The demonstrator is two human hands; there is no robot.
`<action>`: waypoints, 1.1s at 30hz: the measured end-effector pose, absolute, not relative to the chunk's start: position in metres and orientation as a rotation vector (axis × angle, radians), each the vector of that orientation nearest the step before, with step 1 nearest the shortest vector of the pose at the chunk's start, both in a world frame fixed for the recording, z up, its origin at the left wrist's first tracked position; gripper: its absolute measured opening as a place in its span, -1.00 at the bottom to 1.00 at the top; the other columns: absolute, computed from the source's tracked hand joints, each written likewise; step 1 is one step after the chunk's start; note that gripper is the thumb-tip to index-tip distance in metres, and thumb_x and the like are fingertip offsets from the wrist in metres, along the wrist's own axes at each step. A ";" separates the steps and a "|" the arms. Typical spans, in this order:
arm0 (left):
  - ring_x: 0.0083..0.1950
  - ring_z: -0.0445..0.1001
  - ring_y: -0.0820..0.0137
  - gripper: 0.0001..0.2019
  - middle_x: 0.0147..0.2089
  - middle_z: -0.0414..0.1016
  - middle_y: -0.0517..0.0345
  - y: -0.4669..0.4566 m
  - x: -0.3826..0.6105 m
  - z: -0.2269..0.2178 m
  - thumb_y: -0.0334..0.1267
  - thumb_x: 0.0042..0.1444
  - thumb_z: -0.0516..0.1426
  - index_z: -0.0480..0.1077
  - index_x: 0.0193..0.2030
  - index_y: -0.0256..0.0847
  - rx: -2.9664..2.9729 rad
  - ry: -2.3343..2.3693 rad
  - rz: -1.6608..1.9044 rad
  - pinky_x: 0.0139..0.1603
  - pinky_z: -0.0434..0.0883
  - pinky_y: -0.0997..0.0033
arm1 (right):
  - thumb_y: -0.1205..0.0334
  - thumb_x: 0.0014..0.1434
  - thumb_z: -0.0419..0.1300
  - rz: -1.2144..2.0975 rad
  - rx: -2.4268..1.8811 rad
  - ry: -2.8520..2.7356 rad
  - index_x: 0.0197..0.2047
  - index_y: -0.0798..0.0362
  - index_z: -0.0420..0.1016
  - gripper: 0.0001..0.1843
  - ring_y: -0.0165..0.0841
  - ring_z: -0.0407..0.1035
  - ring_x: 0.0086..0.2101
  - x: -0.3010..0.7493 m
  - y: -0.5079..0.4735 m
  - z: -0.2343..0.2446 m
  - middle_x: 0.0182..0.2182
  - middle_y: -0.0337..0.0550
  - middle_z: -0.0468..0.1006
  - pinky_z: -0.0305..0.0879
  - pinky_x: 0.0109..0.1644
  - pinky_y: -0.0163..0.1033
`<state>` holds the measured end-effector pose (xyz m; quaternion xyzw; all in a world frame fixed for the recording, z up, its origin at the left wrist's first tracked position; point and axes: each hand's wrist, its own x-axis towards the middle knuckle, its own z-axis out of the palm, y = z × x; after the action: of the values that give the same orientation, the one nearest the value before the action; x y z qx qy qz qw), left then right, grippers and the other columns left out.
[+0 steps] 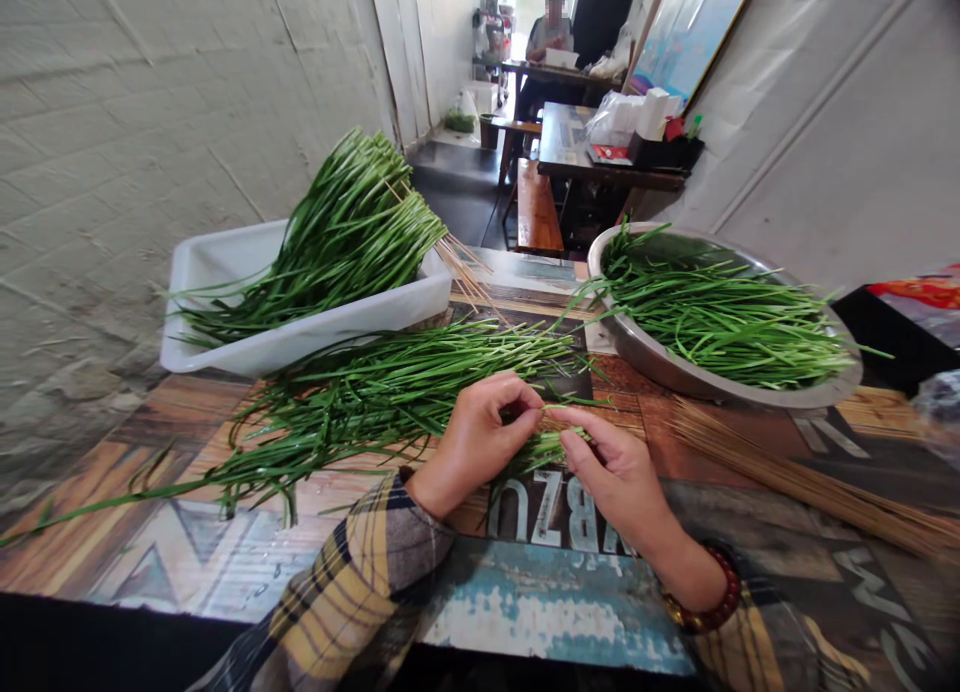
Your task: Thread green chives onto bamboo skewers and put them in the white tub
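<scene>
Leaf bundles [337, 232] in left-hand tray [390, 307], loose leaves [405, 372] before it on table [547, 612], skewers [795, 477] before right-hand bowl [652, 362]

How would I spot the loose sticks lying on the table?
Start at the patchwork table and find the metal bowl on its right. On the bowl's near side, thin brown sticks slant down toward the picture's right edge. They lie bare, unlike the sticks poking from the greens in the white tray.

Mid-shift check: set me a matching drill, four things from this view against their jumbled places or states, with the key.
1. white tray
2. steel bowl
3. right hand
4. bare sticks

A. wears a beaded bracelet
B. lie in front of the bowl
C. holds bunched greens with skewers poking out
D. holds loose greens

Pairs: 1-C; 2-D; 3-A; 4-B
</scene>
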<state>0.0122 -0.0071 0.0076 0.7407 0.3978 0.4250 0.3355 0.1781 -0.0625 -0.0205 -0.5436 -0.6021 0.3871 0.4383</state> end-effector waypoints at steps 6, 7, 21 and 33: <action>-0.42 0.36 0.49 -0.86 -0.48 0.44 0.19 -0.008 0.012 0.008 -0.49 0.04 0.13 0.43 -0.49 -0.27 1.957 1.033 1.093 -0.37 0.27 0.52 | 0.14 0.24 0.11 0.944 -1.371 -1.492 -0.01 0.06 0.54 -0.67 -0.40 0.32 -0.50 0.177 -0.063 -0.021 -0.46 -0.17 0.50 0.20 -0.49 -0.33; -0.41 0.36 0.49 -0.86 -0.48 0.43 0.19 -0.008 0.012 0.008 -0.49 0.05 0.12 0.43 -0.49 -0.27 1.963 1.033 1.094 -0.37 0.27 0.52 | 0.14 0.24 0.11 0.942 -1.369 -1.490 -0.01 0.06 0.54 -0.67 -0.40 0.31 -0.51 0.177 -0.063 -0.021 -0.46 -0.18 0.49 0.20 -0.49 -0.33; -0.38 0.36 0.48 -0.87 -0.44 0.41 0.18 -0.008 0.009 0.004 -0.48 0.10 0.11 0.43 -0.41 -0.25 2.117 0.981 1.042 -0.37 0.25 0.51 | 0.14 0.23 0.10 0.965 -1.352 -1.450 0.08 0.03 0.45 -0.63 -0.42 0.19 -0.55 0.178 -0.061 -0.024 -0.53 -0.27 0.35 0.16 -0.49 -0.33; -0.30 0.41 0.43 -0.87 -0.37 0.44 0.14 -0.008 0.008 0.005 -0.45 0.14 0.09 0.46 -0.35 -0.24 2.086 0.991 1.004 -0.28 0.31 0.47 | 0.19 0.27 0.09 0.987 -1.286 -1.450 0.11 0.01 0.33 -0.66 -0.46 0.16 -0.53 0.178 -0.060 -0.026 -0.51 -0.35 0.25 0.12 -0.45 -0.33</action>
<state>0.0077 -0.0077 0.0052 0.7884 0.3746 0.3796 0.3067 0.1783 -0.0603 -0.0261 -0.5234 -0.5904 0.4018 0.4648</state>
